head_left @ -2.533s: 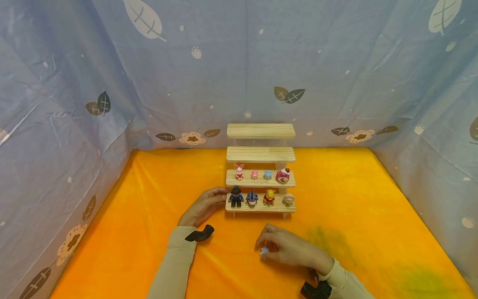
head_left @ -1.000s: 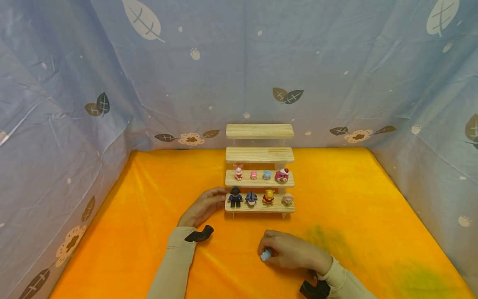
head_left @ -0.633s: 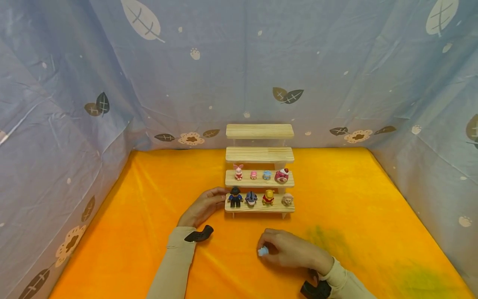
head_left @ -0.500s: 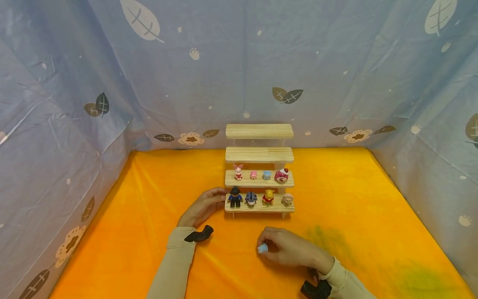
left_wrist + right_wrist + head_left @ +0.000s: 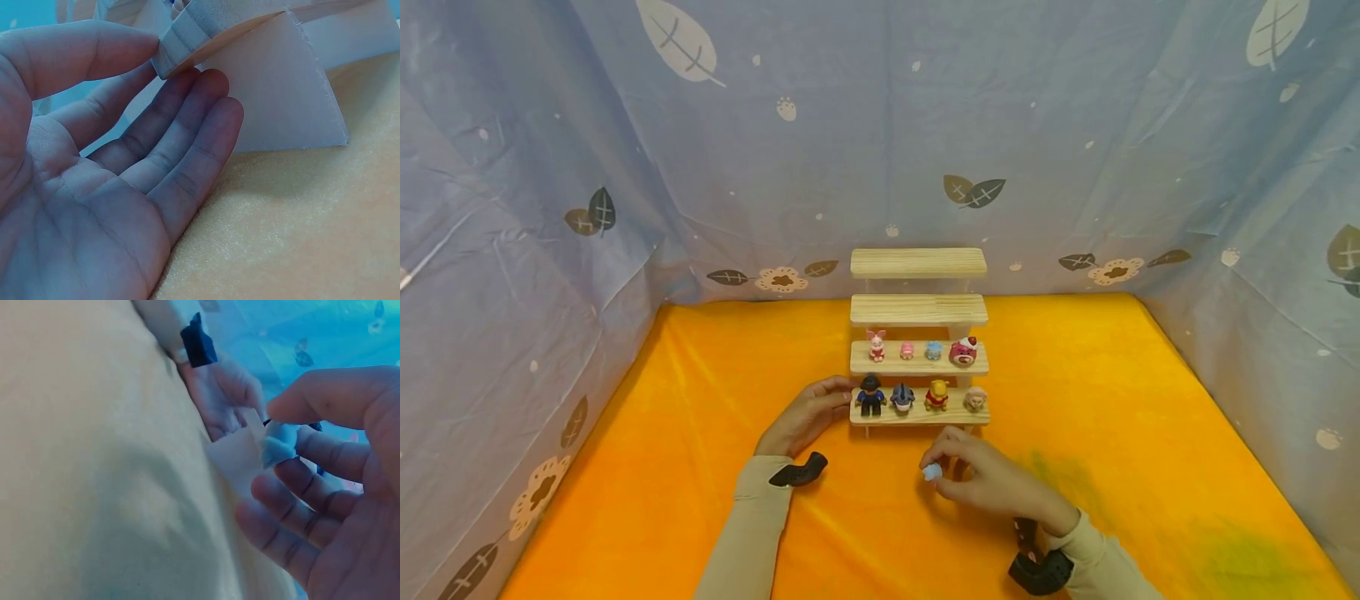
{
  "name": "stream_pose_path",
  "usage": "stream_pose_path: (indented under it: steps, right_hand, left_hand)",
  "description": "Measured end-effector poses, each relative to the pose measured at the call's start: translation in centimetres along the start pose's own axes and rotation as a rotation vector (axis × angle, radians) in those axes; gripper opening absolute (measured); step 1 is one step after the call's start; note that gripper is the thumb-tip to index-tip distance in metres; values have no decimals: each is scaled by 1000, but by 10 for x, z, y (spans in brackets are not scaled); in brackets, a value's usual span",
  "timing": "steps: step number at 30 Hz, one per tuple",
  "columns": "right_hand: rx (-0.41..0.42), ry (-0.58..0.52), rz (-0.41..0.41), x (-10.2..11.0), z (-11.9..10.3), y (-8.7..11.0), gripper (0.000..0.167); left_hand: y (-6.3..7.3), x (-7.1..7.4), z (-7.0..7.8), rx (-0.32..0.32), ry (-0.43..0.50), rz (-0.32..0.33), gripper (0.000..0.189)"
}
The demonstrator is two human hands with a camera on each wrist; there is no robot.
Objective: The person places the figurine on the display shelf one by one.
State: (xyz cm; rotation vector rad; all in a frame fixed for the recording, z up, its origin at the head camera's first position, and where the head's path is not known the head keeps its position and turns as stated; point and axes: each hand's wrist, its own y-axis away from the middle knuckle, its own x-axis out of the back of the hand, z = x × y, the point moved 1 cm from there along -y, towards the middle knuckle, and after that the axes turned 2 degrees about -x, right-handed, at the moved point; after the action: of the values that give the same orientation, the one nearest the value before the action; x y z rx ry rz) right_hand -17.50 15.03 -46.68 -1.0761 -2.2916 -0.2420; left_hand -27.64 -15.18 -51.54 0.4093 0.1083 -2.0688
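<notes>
My right hand [image 5: 988, 477] pinches a small light-blue toy figure [image 5: 932, 472] between thumb and fingers, above the cloth in front of the tiered wooden display stand [image 5: 919, 310]. The right wrist view shows the figure [image 5: 279, 444] at the fingertips, its details blurred. At the stand's left side, my left hand [image 5: 808, 417] holds the end of the lowest shelf [image 5: 206, 28], thumb at the board's corner and fingers bent beneath it. That shelf carries a dark-haired figure [image 5: 871, 397], a purple-grey donkey [image 5: 902, 398], a yellow bear in red [image 5: 937, 397] and a beige figure [image 5: 976, 400].
On the second shelf stand a pink piglet [image 5: 876, 347], a small pink figure [image 5: 907, 351], a light-blue figure [image 5: 933, 350] and a dark-pink bear head [image 5: 963, 352]. Orange cloth [image 5: 737, 358] covers the table; a blue-grey leaf-print curtain [image 5: 820, 150] encloses it.
My right hand has carried the light-blue figure forward, nearer the stand, after turning it in its fingers. The left hand keeps its hold on the lowest shelf.
</notes>
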Motion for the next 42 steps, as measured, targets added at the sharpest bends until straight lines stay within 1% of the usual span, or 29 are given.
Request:
stream_pose_path:
  steps: [7,11,15,19,26,31,34,40,42]
  right_hand:
    - [-33,-97,39,4,2,0,19]
    - [-53,-225,38,5,4,-1,22]
    - [-49,-351,18,6,5,-2,27]
    - [-52,-409,9,7,5,-3,28]
    - [-68,-420,1,10,5,-2,27]
    - [-87,-455,-54,9,5,-3,30]
    - [-76,-478,-71,8,4,-3,30]
    - [-21,-431,-47,9,3,-3,32]
    - [-10,-442,-47,11,3,-3,31]
  left_hand:
    - [-1,1,-1,-9,6,-14,26]
    - [-1,1,0,-4,11,-8,25]
    - [-1,0,1,-3,11,-8,24]
    - [-1,-1,1,-4,8,-9,24]
    - [-1,0,1,-9,7,-11,26]
    - [-1,0,0,-9,1,-11,23]
    - [0,1,0,-7,-19,-14,20]
    - [1,2,-1,-6,-41,-17,20]
    - [1,3,-1,-6,-43,-19,20]
